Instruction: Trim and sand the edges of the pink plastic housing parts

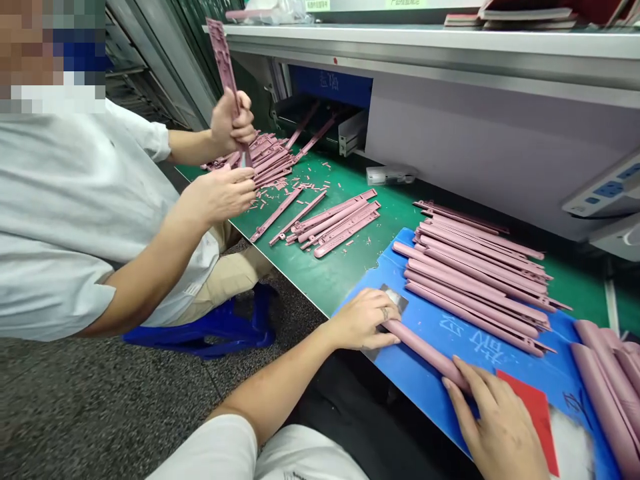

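A long, rounded pink plastic shell (427,353) lies at the front edge of the blue mat (430,400), slanting down to the right. My left hand (367,319), a ring on one finger, is closed on its upper left end. At the lower right end, my right hand (500,420) grips it between thumb and fingers, hiding that end. Just behind, a row of similar pink shells (475,273) lies side by side on the mat. More pink shells (600,373) are piled at the right edge, beside a red piece (530,407) near my right hand.
On the left, a co-worker's hands (225,153) hold a pink strip (223,60) upright. Loose pink parts (340,220), a heap (270,157) and scraps cover part of the green table (320,273). A shelf (425,53) overhangs the back; a power strip (605,187) is at right.
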